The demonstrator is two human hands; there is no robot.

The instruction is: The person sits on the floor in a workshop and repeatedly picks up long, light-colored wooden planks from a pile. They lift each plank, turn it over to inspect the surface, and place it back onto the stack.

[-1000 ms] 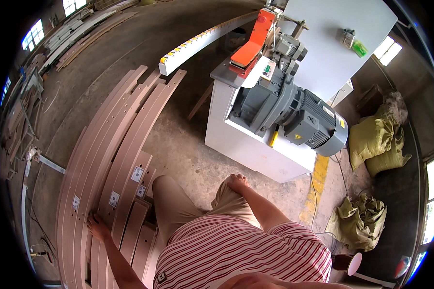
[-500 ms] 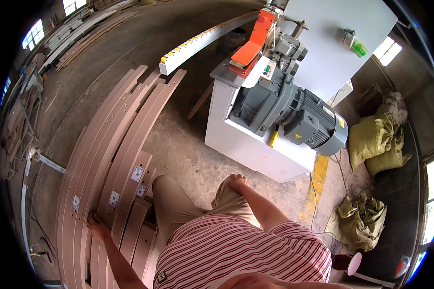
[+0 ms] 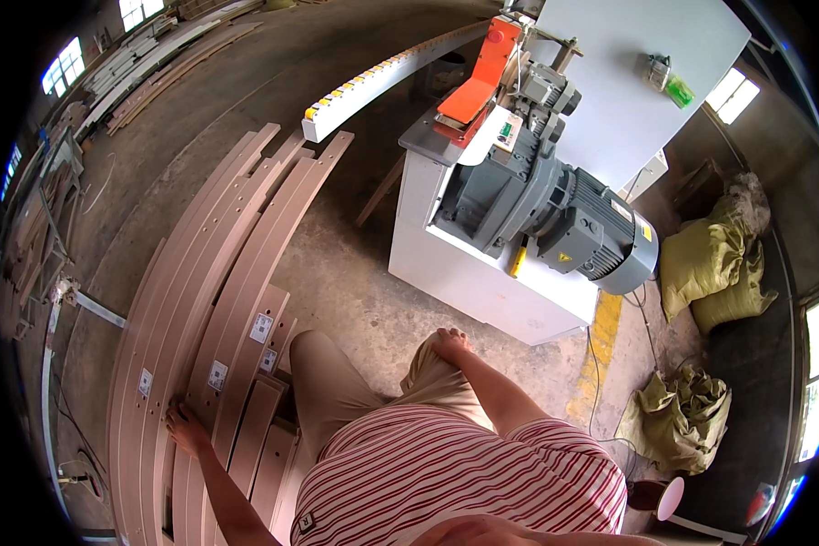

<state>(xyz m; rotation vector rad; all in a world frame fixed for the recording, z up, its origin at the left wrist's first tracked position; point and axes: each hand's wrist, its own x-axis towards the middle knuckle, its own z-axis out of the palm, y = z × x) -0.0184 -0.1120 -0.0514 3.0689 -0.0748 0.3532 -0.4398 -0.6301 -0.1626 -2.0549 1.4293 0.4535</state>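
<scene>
My left hand (image 3: 187,431) lies on a stack of long brown boards (image 3: 218,264) at my left, its fingers spread over the board faces and nothing held in them. Several boards carry small drilled holes, and white labels (image 3: 218,375) are stuck on some of them. Shorter brown boards (image 3: 257,428) lie between the long ones and my left leg. Over on my knee rests my right hand (image 3: 449,346), its fingers draped loosely on the trouser cloth without any object.
Ahead stands a white machine cabinet (image 3: 464,296) bearing a large grey motor (image 3: 601,227) and an orange guard (image 3: 482,86). A roller rail (image 3: 373,86) reaches left from it. Yellowish sacks (image 3: 710,264) sit at the right; a cable runs over the floor.
Both hands keep their places on the boards and the knee. Only a very slight shift of the whole view shows.
</scene>
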